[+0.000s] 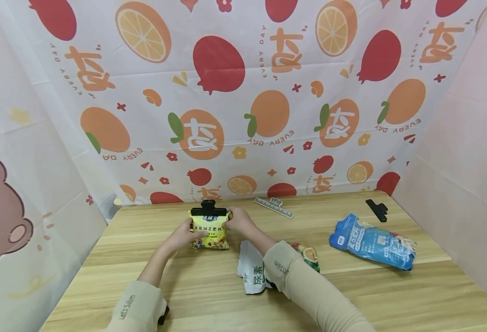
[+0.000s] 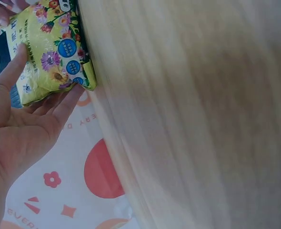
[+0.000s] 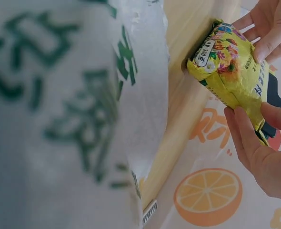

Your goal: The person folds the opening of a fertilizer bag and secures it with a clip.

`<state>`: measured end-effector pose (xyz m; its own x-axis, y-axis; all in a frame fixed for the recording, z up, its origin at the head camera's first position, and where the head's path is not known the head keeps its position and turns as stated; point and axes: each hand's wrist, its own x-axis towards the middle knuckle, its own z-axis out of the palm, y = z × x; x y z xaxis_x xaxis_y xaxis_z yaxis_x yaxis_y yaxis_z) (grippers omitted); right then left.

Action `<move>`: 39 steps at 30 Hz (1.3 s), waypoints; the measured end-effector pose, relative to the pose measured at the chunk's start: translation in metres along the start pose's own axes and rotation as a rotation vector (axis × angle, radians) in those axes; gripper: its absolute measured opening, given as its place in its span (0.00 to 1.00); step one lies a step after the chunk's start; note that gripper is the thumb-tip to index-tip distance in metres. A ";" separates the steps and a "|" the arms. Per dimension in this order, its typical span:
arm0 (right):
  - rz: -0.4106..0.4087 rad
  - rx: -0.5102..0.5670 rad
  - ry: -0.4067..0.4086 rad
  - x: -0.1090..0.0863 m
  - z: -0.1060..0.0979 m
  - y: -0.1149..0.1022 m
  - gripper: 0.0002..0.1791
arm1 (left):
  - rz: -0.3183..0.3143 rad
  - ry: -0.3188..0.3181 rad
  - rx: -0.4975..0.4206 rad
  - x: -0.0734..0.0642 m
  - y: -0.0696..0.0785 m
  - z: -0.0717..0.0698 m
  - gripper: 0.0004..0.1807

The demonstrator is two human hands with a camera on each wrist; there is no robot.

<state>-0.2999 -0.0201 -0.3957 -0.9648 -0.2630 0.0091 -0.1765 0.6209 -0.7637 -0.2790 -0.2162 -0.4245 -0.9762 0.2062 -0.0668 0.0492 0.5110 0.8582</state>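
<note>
A small yellow bag of garden fertilizer with flowers printed on it stands near the back of the wooden table. Across its top edge sits a black clip. My left hand holds the bag's left side, thumb on the front and fingers behind, as the left wrist view shows. On the other side my right hand pinches the upper right edge close to the clip's end. In the right wrist view, the bag is between both hands.
A white bag with green characters lies under my right forearm, beside a fruit-printed bag. Further right are a blue bag and a loose black clip. A piano-key-patterned strip lies at the back. Something black shows beside my left sleeve.
</note>
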 end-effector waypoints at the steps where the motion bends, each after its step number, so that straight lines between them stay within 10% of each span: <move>1: 0.001 0.005 0.006 -0.001 0.000 0.000 0.30 | -0.006 0.005 0.003 0.000 0.000 0.000 0.39; 19: 0.065 0.141 0.052 -0.009 0.013 -0.002 0.23 | -0.092 -0.035 0.022 -0.005 -0.002 -0.010 0.35; 32: 0.157 0.270 0.026 -0.012 0.050 -0.018 0.13 | -0.261 -0.164 0.075 -0.029 -0.005 -0.043 0.39; 39: 0.199 0.203 0.007 -0.011 0.071 -0.026 0.18 | -0.341 -0.192 0.117 -0.048 -0.009 -0.059 0.25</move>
<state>-0.2705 -0.0859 -0.4218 -0.9780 -0.1448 -0.1502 0.0589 0.4990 -0.8646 -0.2452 -0.2803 -0.3987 -0.8841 0.1544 -0.4410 -0.2363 0.6666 0.7070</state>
